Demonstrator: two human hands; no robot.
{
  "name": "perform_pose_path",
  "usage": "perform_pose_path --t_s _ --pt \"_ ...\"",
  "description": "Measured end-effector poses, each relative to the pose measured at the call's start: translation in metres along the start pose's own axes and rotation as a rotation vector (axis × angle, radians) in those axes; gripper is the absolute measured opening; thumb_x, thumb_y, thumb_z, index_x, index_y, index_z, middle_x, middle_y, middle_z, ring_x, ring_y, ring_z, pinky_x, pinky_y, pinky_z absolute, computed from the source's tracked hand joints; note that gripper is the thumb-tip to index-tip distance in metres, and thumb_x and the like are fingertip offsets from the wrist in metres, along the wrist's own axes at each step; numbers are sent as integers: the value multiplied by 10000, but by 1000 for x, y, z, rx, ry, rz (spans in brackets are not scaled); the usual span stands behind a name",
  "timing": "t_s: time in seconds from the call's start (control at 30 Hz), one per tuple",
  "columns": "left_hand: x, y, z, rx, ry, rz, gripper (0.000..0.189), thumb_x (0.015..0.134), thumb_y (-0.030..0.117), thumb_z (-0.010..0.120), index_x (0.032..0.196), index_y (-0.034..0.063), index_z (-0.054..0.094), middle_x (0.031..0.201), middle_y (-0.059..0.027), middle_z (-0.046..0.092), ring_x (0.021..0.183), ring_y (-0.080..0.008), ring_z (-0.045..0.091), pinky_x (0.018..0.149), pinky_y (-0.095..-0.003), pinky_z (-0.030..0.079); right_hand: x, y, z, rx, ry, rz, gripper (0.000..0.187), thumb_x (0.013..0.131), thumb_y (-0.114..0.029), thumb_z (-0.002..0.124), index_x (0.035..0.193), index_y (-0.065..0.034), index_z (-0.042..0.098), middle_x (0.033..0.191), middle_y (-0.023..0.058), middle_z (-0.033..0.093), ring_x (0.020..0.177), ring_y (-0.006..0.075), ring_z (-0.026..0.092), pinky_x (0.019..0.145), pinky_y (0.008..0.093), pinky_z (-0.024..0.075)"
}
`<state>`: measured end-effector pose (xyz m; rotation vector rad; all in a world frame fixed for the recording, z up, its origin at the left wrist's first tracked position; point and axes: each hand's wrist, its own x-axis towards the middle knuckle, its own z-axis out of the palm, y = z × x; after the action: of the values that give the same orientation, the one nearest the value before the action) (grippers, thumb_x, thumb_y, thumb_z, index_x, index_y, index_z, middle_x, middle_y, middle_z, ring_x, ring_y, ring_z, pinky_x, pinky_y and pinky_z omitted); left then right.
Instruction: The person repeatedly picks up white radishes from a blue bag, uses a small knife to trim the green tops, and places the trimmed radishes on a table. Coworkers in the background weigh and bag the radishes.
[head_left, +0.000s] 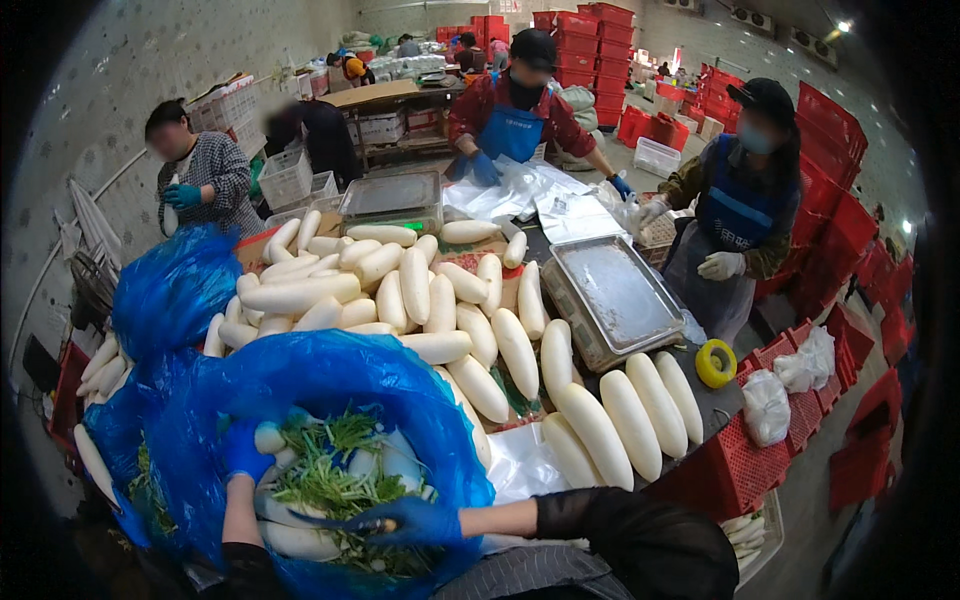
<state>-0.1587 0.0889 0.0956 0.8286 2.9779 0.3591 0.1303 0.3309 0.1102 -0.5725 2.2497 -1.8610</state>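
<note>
A large blue plastic bag (247, 375) lies open before me, holding white radishes (296, 541) and loose green leaves (330, 457). My left hand (246, 451), in a blue glove, is inside the bag at its left side, gripping a white radish (270, 438) by its end; most of that radish is hidden. My right hand (420, 521), also gloved in blue, is shut on a knife (379, 526) with a dark handle. Its dark blade points left over the leaves and radishes.
Many leafless radishes (416, 285) cover the table beyond the bag. Weighing scales (615, 289) and yellow tape (715, 364) stand right. Co-workers (517, 112) (739, 195) face me across the table; another person (199, 172) stands left. Red crates (739, 457) stack at right.
</note>
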Motion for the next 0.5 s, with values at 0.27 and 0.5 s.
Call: perform_pose_path --t_s 0.27,0.5 --pt "-103 70 -89 -827 -160 39 650 790 207 674 1332 48 353 1262 -159 479 1160 -281 474 945 -421 452 -45 -23 -84 161 183 -122 459 902 -52 542 1344 -92 427 1331 70 484 1127 149 509 933 288 427" --pt "-200 149 -95 -1226 411 -467 372 888 345 505 1148 85 447 1010 -74 513 885 -197 495 765 -358 446 -58 -22 -49 25 349 -79 369 877 -258 619 1208 -123 529 922 87 607 803 144 578 717 277 470"
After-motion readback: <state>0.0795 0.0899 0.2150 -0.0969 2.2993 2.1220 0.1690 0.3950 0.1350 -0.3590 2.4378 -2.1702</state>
